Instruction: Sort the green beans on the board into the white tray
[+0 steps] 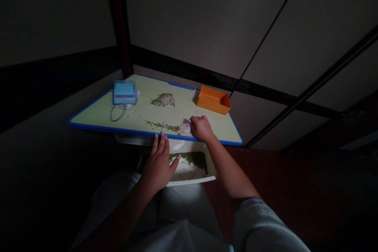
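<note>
At the near edge of the blue-rimmed cutting board (pixel 97 114), the person's left hand (pixel 158 167) is open with its fingers spread, gripping nothing, above a white tray (pixel 191 180) that holds green grains (pixel 189 158). The right hand (pixel 201 128) rests on the board, loosely curled, with its fingertips (pixel 191 122) against a crumpled whitish thing (pixel 184 128); I cannot tell whether it grasps it. On the board lie a heap of grains (pixel 162 100) and a thin trail of grains (pixel 162 126), with an orange box (pixel 213 100) at the far edge and a blurred blue object (pixel 124 92) with a cable (pixel 115 115) towards the left.
</note>
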The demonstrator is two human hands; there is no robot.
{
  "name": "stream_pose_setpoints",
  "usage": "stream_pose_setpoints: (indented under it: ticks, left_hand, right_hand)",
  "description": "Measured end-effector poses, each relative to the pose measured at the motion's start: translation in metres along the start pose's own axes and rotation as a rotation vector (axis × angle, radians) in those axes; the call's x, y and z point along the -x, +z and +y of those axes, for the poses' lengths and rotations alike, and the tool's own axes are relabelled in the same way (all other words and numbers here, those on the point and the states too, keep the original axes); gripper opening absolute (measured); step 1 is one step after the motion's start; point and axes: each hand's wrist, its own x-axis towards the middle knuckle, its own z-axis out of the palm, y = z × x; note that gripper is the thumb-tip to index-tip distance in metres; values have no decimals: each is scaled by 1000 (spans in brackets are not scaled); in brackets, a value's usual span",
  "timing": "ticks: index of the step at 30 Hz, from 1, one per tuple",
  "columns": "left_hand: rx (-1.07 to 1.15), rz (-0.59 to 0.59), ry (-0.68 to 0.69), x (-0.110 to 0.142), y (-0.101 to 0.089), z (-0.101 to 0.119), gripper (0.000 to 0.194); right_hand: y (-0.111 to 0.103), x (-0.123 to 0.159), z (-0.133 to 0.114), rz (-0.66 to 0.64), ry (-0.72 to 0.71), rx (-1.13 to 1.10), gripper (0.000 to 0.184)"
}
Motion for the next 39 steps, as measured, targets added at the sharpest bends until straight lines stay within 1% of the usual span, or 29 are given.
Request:
stream_pose_setpoints:
  ticks: [12, 16, 23, 27, 35, 39]
  left_hand:
    - [-5, -4, -11, 0, -1, 1, 71]
    - [3, 2, -9, 0, 0, 0, 71]
    - [9, 16, 0, 0, 0, 0, 71]
    - [6, 9, -1, 0, -1, 1, 71]
    - [-3, -17, -11, -1, -2, 1, 72]
    - [-8, -17, -7, -1, -3, 1, 72]
  right_hand:
    - [4, 2, 8, 15, -26, -33, 28]
    - [5, 3, 10, -2, -42, -49, 28]
    - [3, 1, 7, 14, -14, -42, 28]
    - [3, 2, 7, 8, -31, -49, 27]
    - [7, 5, 16, 63, -65, -97, 29]
    - [7, 4, 15, 75, -46, -95, 28]
